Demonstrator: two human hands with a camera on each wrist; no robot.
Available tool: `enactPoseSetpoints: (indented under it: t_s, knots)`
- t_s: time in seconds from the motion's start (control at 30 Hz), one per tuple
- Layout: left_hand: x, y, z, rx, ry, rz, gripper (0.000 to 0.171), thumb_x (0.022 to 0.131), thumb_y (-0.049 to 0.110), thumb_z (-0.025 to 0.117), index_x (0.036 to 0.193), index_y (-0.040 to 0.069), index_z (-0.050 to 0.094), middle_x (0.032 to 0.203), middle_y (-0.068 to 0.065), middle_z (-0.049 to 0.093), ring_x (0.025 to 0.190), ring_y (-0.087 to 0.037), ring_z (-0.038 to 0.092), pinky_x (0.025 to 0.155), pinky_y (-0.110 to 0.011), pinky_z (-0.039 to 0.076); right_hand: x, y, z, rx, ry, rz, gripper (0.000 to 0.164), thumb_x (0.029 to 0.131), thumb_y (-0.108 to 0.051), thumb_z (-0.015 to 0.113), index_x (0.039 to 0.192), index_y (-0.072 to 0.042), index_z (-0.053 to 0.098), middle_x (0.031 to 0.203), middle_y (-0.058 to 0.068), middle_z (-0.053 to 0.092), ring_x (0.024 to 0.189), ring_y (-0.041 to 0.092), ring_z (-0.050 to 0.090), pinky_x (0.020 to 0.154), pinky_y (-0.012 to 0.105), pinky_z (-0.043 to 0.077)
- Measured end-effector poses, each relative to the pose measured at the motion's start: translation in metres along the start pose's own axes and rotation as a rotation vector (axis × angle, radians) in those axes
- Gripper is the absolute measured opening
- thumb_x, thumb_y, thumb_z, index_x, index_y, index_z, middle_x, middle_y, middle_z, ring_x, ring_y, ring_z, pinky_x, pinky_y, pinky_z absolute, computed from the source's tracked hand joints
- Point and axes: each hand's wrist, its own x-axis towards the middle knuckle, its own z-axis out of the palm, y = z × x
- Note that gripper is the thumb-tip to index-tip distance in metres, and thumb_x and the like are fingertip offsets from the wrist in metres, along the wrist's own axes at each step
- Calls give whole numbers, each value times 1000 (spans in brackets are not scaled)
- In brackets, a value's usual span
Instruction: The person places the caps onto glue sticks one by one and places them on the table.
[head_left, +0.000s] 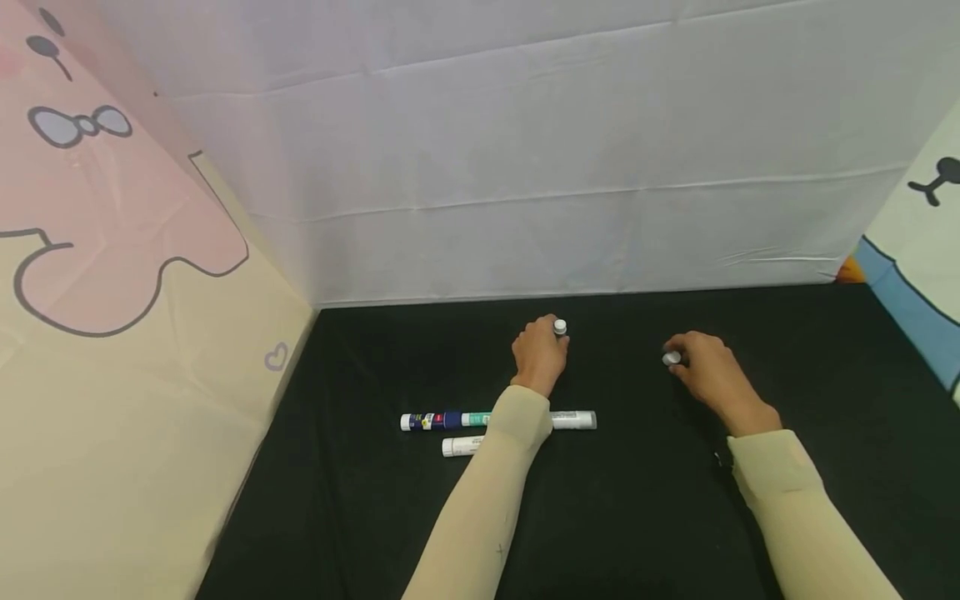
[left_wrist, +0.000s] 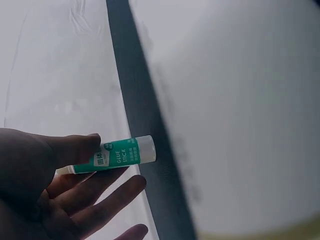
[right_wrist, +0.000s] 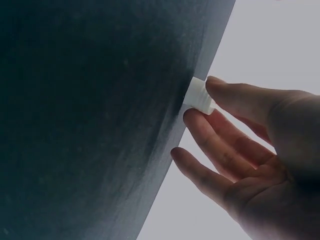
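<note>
My left hand (head_left: 540,350) grips a glue stick (left_wrist: 115,154) between thumb and fingers. It has a green label and white ends, and in the head view only its white top shows beside the index finger. Out to the right, my right hand (head_left: 708,367) pinches a short white cap (right_wrist: 199,95) between thumb and fingertips; the cap looks ribbed. Both hands are over the far half of the black table (head_left: 360,358), well apart from each other.
Nearer than the left hand, a dark blue tube (head_left: 431,421), a green-labelled tube (head_left: 476,419) and a white tube (head_left: 573,420) lie in line. Another white tube (head_left: 459,447) lies below them. The left sleeve (head_left: 495,492) hides part of them. A white cloth wall (head_left: 480,233) borders the table's back.
</note>
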Motion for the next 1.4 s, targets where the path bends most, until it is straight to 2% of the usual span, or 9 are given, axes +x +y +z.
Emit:
enactPoseSetpoints:
  t_s: [0.23, 0.4, 0.63, 0.8, 1.07, 1.4]
  knots:
    - [-4, -4, 0, -31, 24, 33, 21, 97, 18, 78, 118, 12, 78, 112, -7, 80, 101, -29, 76, 90, -48, 58, 3, 1, 1, 5, 13, -3, 16, 94, 12, 69, 110, 12, 68, 109, 34, 68, 95, 48, 68, 76, 60, 55]
    - [-8, -7, -1, -69, 51, 64, 23, 96, 19, 80, 118, 12, 78, 114, -7, 79, 103, -29, 76, 88, -48, 59, 1, 1, 2, 1, 33, -10, 17, 94, 12, 69, 110, 12, 68, 110, 35, 68, 98, 51, 67, 78, 63, 54]
    - [-16, -11, -2, -149, 59, 89, 26, 97, 19, 79, 122, 11, 78, 111, -8, 75, 99, -27, 74, 81, -43, 60, -5, -3, 4, 29, 102, -29, 18, 95, 11, 70, 112, 12, 69, 112, 34, 69, 100, 51, 67, 82, 64, 54]
    - [-22, -13, -5, -187, 78, 114, 27, 96, 19, 80, 122, 10, 79, 108, -8, 73, 94, -25, 72, 77, -38, 59, -10, -6, 4, 50, 148, -53, 17, 95, 9, 70, 111, 11, 70, 109, 32, 70, 96, 48, 68, 80, 63, 55]
    - [-33, -14, -10, -141, 116, 168, 27, 94, 20, 83, 119, 12, 80, 109, -5, 70, 95, -24, 72, 82, -37, 59, -15, -13, 4, 79, 186, -59, 19, 94, 9, 72, 112, 10, 71, 107, 30, 71, 95, 45, 68, 81, 63, 53]
    - [-44, -12, -16, -38, 165, 213, 25, 91, 21, 86, 115, 16, 83, 107, -1, 74, 95, -18, 72, 102, -40, 51, -20, -25, 2, 92, 289, -154, 21, 91, 10, 75, 111, 7, 73, 105, 27, 72, 94, 44, 69, 80, 62, 53]
